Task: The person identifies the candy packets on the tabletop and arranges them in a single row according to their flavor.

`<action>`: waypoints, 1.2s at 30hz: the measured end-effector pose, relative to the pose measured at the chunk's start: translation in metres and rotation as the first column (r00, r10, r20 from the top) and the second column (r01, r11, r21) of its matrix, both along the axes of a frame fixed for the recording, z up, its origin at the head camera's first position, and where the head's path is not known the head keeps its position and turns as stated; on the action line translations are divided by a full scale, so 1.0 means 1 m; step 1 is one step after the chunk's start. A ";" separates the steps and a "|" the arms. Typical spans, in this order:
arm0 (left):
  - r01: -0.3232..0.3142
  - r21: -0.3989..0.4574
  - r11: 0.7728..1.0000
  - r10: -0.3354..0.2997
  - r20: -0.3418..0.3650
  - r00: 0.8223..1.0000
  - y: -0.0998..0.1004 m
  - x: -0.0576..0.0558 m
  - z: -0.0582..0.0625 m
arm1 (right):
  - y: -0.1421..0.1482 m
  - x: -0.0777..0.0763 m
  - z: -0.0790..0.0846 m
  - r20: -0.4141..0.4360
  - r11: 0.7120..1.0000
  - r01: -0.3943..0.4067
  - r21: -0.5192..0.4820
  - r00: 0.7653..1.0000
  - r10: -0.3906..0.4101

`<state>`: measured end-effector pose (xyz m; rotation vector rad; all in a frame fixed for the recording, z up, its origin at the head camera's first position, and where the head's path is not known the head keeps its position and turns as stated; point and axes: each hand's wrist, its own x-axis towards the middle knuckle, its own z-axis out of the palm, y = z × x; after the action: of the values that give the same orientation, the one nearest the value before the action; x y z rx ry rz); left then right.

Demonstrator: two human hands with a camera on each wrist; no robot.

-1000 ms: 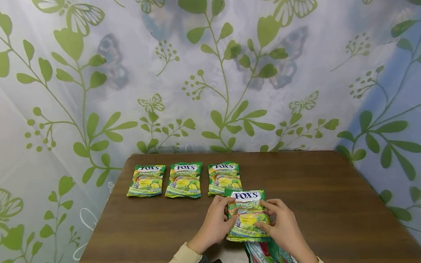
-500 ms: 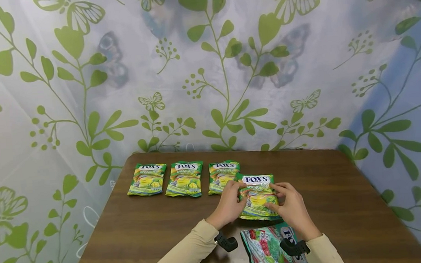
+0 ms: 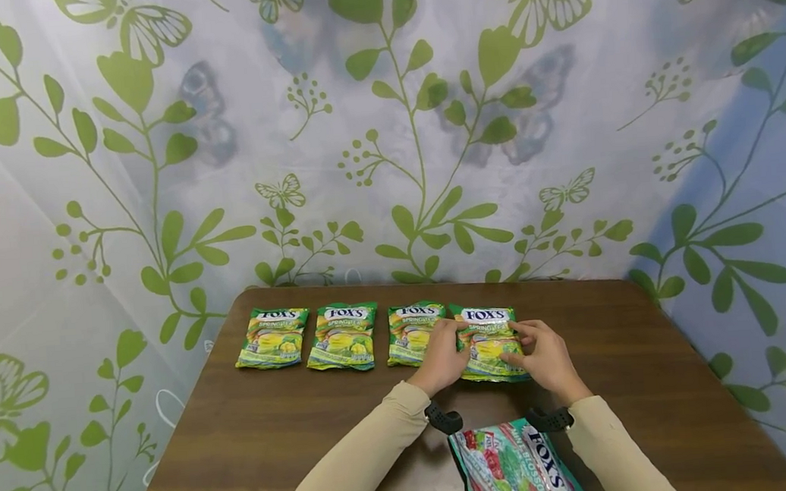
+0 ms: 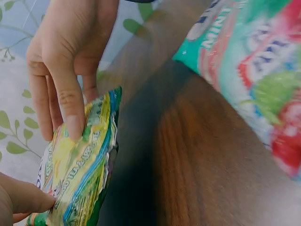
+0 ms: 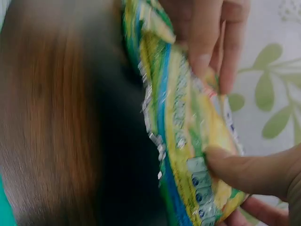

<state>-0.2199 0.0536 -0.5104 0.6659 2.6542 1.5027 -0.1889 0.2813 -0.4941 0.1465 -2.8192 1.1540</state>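
Observation:
A green and yellow Fox's Spring Tea candy bag [image 3: 490, 345] is held between both hands at the right end of a row of matching bags. My left hand [image 3: 445, 357] grips its left edge, thumb on the printed front. On the opposite edge, my right hand [image 3: 543, 357] pinches it, the thumb again on the front. In the left wrist view the bag [image 4: 80, 160] is tilted, its crimped lower edge over a dark shadow on the table. The right wrist view shows the same bag [image 5: 193, 127] with fingers at both sides.
Three more Spring Tea bags, the left [image 3: 272, 337], middle [image 3: 343, 336] and right [image 3: 409, 332] ones, lie in a row on the brown table [image 3: 295, 412]. A teal and red Fox's mint bag [image 3: 511, 465] lies nearer, between the forearms. A leaf-patterned curtain [image 3: 384, 124] hangs behind the table.
Both hands have carried the Spring Tea bag away from the body and rightward, from over the mint bag to beside the row's right bag. The mint bag is now more exposed.

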 end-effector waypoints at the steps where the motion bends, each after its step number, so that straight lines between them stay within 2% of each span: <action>1: -0.005 -0.006 1.000 0.005 0.021 1.000 0.002 0.000 0.003 | 0.002 -0.003 -0.002 0.009 1.000 0.001 -0.003 1.000 -0.001; 3: -0.010 -0.022 1.000 0.011 0.040 0.999 0.007 -0.001 0.005 | 0.005 -0.009 -0.006 0.024 1.000 0.008 -0.010 1.000 -0.008; 6: -0.018 -0.052 0.999 0.020 0.033 0.999 0.014 -0.005 0.005 | 0.008 -0.018 -0.011 0.029 1.000 0.015 -0.017 0.999 -0.014; 14: -0.040 -0.061 0.997 0.045 0.072 0.996 0.026 -0.013 -0.007 | 0.014 -0.035 -0.023 0.053 1.000 0.024 -0.011 0.998 -0.023; 25: -0.042 -0.100 0.994 0.050 0.085 0.995 0.028 -0.014 -0.010 | 0.018 -0.034 -0.029 0.040 0.999 0.027 0.021 0.999 -0.028; 33: -0.045 -0.134 0.990 0.053 0.057 0.997 0.028 -0.015 -0.012 | 0.016 -0.030 -0.031 0.029 0.999 0.035 0.027 0.999 -0.036; 34: -0.053 -0.143 0.988 0.058 0.026 0.998 0.028 -0.015 -0.016 | 0.016 -0.030 -0.031 0.027 0.999 0.036 0.025 0.999 -0.037; 36: -0.056 -0.159 0.986 0.061 0.023 0.998 0.028 -0.014 -0.016 | 0.016 -0.029 -0.032 0.028 0.999 0.038 0.024 0.999 -0.039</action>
<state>-0.2340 0.0818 -0.5263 0.5567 2.7575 1.2841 -0.2178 0.2973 -0.5260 0.0782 -2.8475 1.1244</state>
